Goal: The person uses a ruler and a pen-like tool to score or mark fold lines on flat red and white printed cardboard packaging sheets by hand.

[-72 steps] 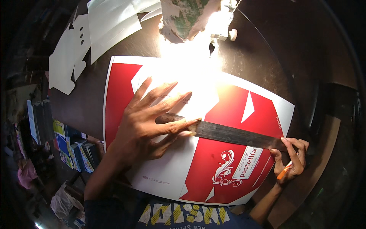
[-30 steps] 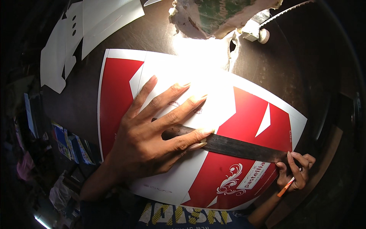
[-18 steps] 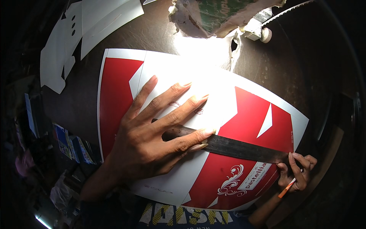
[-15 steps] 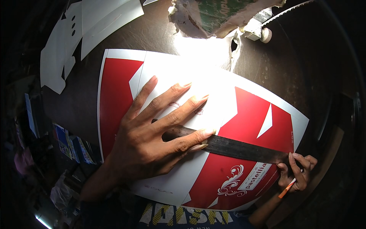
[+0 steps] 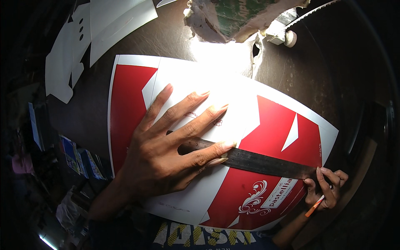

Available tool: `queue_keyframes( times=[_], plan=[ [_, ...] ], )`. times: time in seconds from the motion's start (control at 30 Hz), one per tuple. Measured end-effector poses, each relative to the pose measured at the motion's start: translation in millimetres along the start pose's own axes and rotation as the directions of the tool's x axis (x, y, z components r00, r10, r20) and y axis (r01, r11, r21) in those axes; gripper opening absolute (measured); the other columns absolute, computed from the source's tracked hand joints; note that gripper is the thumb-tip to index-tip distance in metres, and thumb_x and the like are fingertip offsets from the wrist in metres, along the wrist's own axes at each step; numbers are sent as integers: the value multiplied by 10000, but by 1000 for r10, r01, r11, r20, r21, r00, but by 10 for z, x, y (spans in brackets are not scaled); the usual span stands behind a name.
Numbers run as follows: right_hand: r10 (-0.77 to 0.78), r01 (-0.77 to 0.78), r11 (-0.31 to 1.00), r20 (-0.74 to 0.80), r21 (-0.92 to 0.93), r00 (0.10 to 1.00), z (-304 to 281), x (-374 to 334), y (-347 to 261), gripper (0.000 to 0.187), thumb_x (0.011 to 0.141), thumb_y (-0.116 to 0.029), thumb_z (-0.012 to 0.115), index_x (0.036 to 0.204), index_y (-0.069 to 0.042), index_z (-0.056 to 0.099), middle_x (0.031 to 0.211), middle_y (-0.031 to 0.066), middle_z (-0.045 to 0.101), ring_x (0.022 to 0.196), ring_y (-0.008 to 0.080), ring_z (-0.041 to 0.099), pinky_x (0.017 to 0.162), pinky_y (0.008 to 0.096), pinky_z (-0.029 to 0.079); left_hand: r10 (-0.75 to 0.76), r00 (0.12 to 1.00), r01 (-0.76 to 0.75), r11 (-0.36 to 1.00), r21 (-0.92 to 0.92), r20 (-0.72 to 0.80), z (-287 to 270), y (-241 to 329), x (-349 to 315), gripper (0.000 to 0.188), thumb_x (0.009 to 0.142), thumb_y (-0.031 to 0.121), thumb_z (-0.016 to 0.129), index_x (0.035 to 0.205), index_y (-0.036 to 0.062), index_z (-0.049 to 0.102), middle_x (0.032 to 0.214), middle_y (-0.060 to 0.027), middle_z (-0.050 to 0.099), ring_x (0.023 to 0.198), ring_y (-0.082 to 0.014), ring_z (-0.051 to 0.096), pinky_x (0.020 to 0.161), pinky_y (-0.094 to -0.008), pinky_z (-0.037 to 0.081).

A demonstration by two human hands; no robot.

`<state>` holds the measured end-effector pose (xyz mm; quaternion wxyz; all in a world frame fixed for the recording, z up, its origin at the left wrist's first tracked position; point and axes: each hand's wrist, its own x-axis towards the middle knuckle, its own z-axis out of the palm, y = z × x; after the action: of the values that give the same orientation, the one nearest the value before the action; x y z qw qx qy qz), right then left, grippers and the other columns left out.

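A large red and white printed card sheet (image 5: 233, 189) lies on the dark table, with small drawn marks on its white middle. Across it, slanting down to the right, rests a dark metal ruler (image 5: 266, 164). My left hand (image 5: 166, 146) is spread flat over the sheet and the ruler's left part, fingers apart, hiding some of both. At the ruler's right end, my right hand (image 5: 327, 187) pinches the tip between thumb and fingers. An orange and white pen-like stick (image 5: 314, 206) is tucked in the same hand; its upper part is hidden by the fingers.
Pale cut card pieces (image 5: 121, 29) lie at the far left of the dark table (image 5: 79, 121). A lamp with a torn green and white cover (image 5: 241, 18) glares over the sheet's far edge. Beside it is a metal clamp with a round knob (image 5: 290, 39). Booklets (image 5: 79, 158) sit lower left.
Both hands, the ruler and the sheet keep their places relative to each other. The whole picture has shifted very slightly.
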<state>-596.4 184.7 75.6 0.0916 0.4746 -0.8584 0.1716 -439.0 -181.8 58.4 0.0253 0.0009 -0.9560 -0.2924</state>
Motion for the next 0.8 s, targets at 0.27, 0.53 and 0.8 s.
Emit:
queue_keyframes(
  times=[0.27,0.53,0.8],
  plan=[
    [0,0,1000,2,-8,1000,-18,-4,-17,341,736,-334,875,936,-75,780,932,-14,697,903,201,511,750,363,354,16,1000,-16,1000,-12,-19,20,-9,5,251,787,312,815,1033,311,767,1343,-111,628,1377,-337,459,1214,-586,178],
    [245,-124,926,-316,358,916,-60,-108,113,489,973,-403,473,1279,-30,558,1174,148,566,1189,328,494,1007,470,360,41,998,-35,995,94,-55,40,54,24,315,755,309,813,1065,304,763,1307,-93,655,1332,-318,509,1210,-537,210],
    [130,-338,-17,337,941,932,112,803,-232,393,1049,-431,396,988,-44,439,1094,210,567,905,284,687,834,467,591,40,999,-32,981,193,-37,46,70,24,263,786,262,797,1048,284,780,1341,-131,629,1348,-353,490,1192,-567,235]
  ],
)
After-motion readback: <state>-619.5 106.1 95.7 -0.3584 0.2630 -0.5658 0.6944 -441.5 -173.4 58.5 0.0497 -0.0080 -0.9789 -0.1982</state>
